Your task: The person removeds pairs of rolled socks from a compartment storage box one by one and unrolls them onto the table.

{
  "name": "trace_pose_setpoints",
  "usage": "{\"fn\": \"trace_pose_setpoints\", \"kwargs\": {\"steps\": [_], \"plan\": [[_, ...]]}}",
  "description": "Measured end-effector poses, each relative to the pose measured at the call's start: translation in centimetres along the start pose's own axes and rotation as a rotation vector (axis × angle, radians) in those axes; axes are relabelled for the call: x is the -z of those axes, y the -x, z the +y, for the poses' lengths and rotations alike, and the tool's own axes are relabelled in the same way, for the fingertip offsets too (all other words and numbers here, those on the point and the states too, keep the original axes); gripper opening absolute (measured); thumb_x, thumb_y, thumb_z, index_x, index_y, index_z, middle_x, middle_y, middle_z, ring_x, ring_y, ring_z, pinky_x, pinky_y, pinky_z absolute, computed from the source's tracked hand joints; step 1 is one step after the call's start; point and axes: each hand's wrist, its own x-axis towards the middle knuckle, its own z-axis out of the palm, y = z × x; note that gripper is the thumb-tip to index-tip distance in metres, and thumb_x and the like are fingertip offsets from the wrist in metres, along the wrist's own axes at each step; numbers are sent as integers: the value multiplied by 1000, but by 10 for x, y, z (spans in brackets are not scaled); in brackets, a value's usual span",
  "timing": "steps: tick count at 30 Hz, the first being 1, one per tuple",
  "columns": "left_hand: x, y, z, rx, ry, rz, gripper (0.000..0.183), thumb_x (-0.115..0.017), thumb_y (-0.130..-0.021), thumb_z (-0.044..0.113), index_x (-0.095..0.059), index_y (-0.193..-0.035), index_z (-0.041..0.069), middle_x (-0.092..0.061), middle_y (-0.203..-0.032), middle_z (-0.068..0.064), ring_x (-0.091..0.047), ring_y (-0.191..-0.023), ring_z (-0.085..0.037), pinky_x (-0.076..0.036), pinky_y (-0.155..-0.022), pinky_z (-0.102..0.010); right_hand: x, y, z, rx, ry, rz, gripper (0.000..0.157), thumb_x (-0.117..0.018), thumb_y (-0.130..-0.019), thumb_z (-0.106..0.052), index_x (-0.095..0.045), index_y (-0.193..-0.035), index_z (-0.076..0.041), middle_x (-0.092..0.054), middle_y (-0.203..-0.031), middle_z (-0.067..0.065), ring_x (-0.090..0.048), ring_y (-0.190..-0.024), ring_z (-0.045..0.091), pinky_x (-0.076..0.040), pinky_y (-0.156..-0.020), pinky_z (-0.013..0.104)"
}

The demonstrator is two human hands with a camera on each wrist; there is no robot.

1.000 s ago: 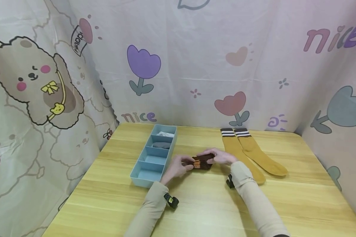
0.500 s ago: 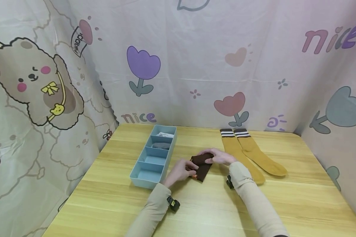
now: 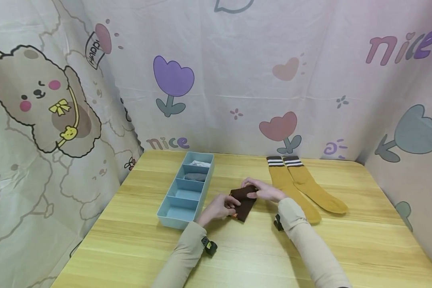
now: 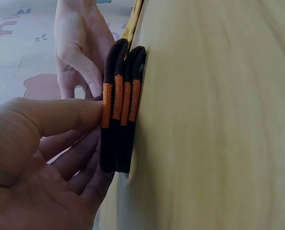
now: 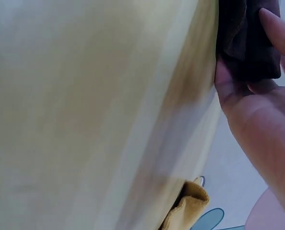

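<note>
A pair of dark brown socks with orange stripes lies folded on the table between the hands. In the left wrist view the folded socks show their layers edge-on, striped orange. My left hand holds their left edge, thumb against the outer layer and fingers curled alongside. At the far right corner my right hand grips them between thumb and fingers. The right wrist view shows that hand around the end of the dark socks. Some fingertips are hidden behind the cloth.
Left of the hands stands a light blue divided box with a white item and a grey item in its two far compartments. Two mustard socks with striped cuffs lie flat at the right. A printed curtain hangs behind the table.
The orange stripes faced up on the brown socks; now plain brown shows on top and the bundle extends closer to the front. My left hand moved slightly nearer; the right barely shifted.
</note>
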Motion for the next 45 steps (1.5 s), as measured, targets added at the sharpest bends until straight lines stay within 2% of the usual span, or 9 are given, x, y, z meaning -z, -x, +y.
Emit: {"fn": "trace_pose_setpoints", "kwargs": {"steps": [6,10,17,20,24,29,36,41,45], "plan": [[2,1,-2,-20,47,-5,32,-72,-81,-10,-69,-112,-6,-74,-110,-21,-68,-95,-23,-54,-78,-17,-4,-1,-4,7,2,57,22,-58,-96,-4,-57,-118,-4,-65,-119,18,-56,-107,23,-40,-98,36],[3,0,-2,-13,44,-5,32,-72,-81,-9,-69,-112,-5,-75,-110,-20,-68,-95,-24,-54,-77,-17,-5,-1,-6,10,6,93,20,-57,-95,-1,-61,-114,-1,-64,-118,20,-57,-108,23,-43,-97,34],[4,0,-2,25,88,6,36,-71,-77,-13,-67,-112,-9,-73,-104,-22,-69,-92,-24,-56,-81,-22,-3,-1,-8,-68,53,61,41,-68,-74,9,-63,-112,-5,-65,-115,17,-57,-98,20,-45,-89,32],[5,0,-1,53,110,16,36,-71,-75,-15,-66,-110,-11,-71,-98,-21,-67,-87,-18,-55,-78,-20,-3,-3,-8,-75,83,56,42,-72,-72,9,-61,-109,-7,-65,-111,13,-57,-100,19,-44,-91,32],[5,-1,0,72,112,12,36,-72,-74,-15,-66,-109,-10,-71,-96,-18,-64,-84,-13,-53,-75,-16,-4,-6,-7,-68,86,90,35,-74,-77,7,-61,-107,-5,-66,-106,13,-58,-99,18,-44,-91,32],[5,-1,1,81,119,3,37,-72,-72,-16,-67,-109,-11,-71,-97,-19,-65,-84,-14,-53,-75,-16,-4,-8,-5,-59,83,143,26,-73,-85,0,-65,-109,-1,-70,-104,16,-60,-93,16,-47,-87,30],[6,0,3,89,95,-14,37,-71,-73,-16,-67,-109,-10,-72,-98,-19,-66,-85,-15,-54,-76,-18,-4,-10,-8,-101,189,200,22,-69,-92,-9,-69,-112,0,-72,-107,16,-64,-95,20,-51,-86,33],[6,1,4,92,94,-16,37,-71,-73,-17,-67,-109,-10,-72,-98,-19,-66,-85,-16,-55,-76,-19,-7,-14,-9,-103,246,227,25,-64,-96,-12,-69,-114,4,-73,-112,19,-67,-103,27,-54,-93,42],[6,2,3,88,96,-16,38,-71,-73,-17,-67,-109,-11,-72,-98,-19,-66,-85,-16,-54,-75,-18,-8,-14,-12,-93,257,255,29,-62,-97,-12,-67,-120,5,-70,-120,23,-65,-115,36,-51,-102,51]]}}
